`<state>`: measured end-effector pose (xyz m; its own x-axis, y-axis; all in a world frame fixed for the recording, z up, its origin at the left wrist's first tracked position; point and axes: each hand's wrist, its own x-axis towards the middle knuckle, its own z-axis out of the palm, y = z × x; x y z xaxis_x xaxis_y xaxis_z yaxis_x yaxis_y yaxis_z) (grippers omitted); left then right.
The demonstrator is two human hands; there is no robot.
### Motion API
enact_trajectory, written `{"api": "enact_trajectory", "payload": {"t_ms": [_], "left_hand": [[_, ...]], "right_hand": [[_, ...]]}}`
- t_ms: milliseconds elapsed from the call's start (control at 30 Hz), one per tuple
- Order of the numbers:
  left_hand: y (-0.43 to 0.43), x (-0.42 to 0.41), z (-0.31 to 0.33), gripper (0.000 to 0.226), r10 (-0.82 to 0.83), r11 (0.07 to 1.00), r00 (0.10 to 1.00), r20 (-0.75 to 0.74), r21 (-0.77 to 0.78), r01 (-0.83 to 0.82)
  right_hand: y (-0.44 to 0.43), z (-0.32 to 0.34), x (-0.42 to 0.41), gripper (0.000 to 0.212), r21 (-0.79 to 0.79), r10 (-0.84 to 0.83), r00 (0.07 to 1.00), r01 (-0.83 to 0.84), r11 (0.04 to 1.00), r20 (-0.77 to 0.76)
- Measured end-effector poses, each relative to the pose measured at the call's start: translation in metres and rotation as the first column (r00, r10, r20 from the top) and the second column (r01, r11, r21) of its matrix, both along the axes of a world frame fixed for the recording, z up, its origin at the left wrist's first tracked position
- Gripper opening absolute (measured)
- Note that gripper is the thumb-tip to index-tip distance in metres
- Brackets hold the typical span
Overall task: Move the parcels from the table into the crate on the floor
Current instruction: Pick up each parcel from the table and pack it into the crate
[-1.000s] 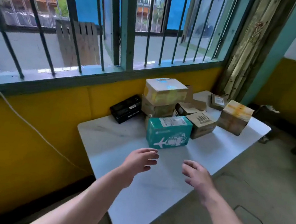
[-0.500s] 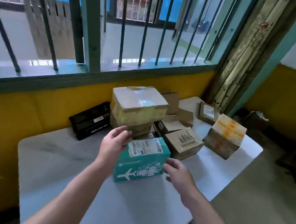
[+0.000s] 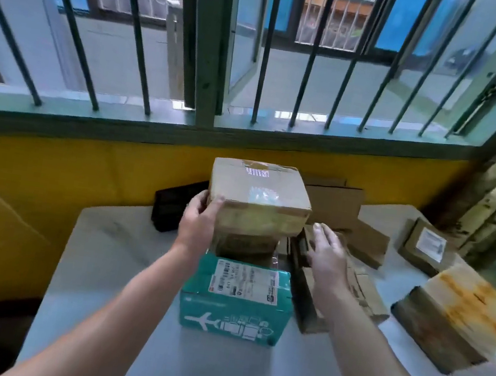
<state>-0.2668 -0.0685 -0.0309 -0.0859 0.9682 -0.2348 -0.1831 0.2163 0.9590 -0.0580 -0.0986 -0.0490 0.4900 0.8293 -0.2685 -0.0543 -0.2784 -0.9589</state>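
Note:
A taped brown parcel [image 3: 258,195] sits on top of a stack in the middle of the white table [image 3: 112,252]. My left hand [image 3: 199,222] holds its left end, thumb on the near top corner. My right hand [image 3: 326,255] hovers with straight fingers just right of the stack, below the parcel's right end, not touching it. A teal parcel [image 3: 238,300] with a plane print lies in front of the stack, between my forearms. The crate is out of view.
A black box [image 3: 171,209] lies behind my left hand by the yellow wall. Several brown parcels [image 3: 366,241] crowd the right side, with a labelled one [image 3: 428,246] at the back and a tape-wrapped one [image 3: 456,319] near the right edge. A barred window runs above.
I have stepped closer to the table. Both hands rose from beside the teal parcel to the top brown parcel, and my left hand took hold of its left end.

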Motion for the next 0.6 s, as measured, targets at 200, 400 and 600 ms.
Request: {"api": "enact_trajectory", "payload": {"t_ms": [200, 400, 600], "left_hand": [[-0.011, 0.019, 0.005, 0.054, 0.073, 0.993, 0.995, 0.073, -0.094, -0.066], [-0.03, 0.029, 0.008, 0.025, 0.235, 0.972, 0.972, 0.003, 0.008, -0.235], [-0.056, 0.027, 0.006, 0.051, 0.088, 0.988, 0.98, 0.181, 0.112, -0.109]], "right_hand": [[0.024, 0.009, 0.026, 0.034, 0.076, 0.272, 0.944, -0.262, 0.962, -0.189], [0.024, 0.004, 0.041, 0.045, 0.123, 0.344, 0.916, -0.324, 0.938, -0.209], [0.018, 0.001, 0.048, 0.046, 0.163, 0.392, 0.876, -0.359, 0.919, -0.28]]}}
